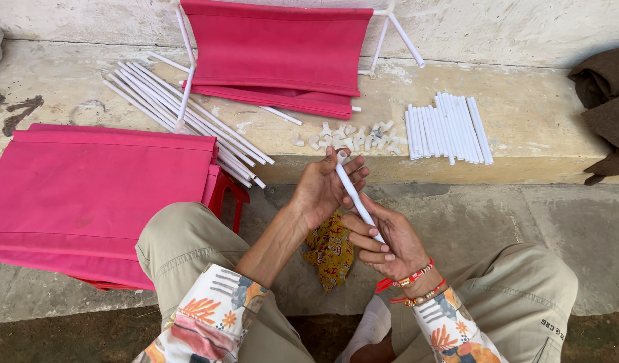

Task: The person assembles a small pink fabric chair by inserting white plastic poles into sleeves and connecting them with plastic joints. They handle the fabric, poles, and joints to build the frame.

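Head view, single entry. Item in hand: one short white plastic tube (355, 195), held slantwise over the lap between both hands. Left hand (321, 190), fingers curled round the upper end, where a small white connector (342, 156) sits on the tube's tip. Right hand (383, 243), fingers clenched round the lower end, wrist bearing red and beaded bracelets (411, 286). On the stone ledge (538, 121) beyond: a heap of small white fittings (350, 136), a neat bundle of short white tubes (447, 126), a fan of long white rods (182, 111), and a part-built frame with pink fabric panel (276, 50). Stacked pink panels (88, 195) lie to the left; a patterned yellow cloth (329, 249) lies on the ground between the knees. Risk, as judged: the connector looks only lightly seated, so a skewed push or a slackened grip could pop it off, and it might roll away across the ground.
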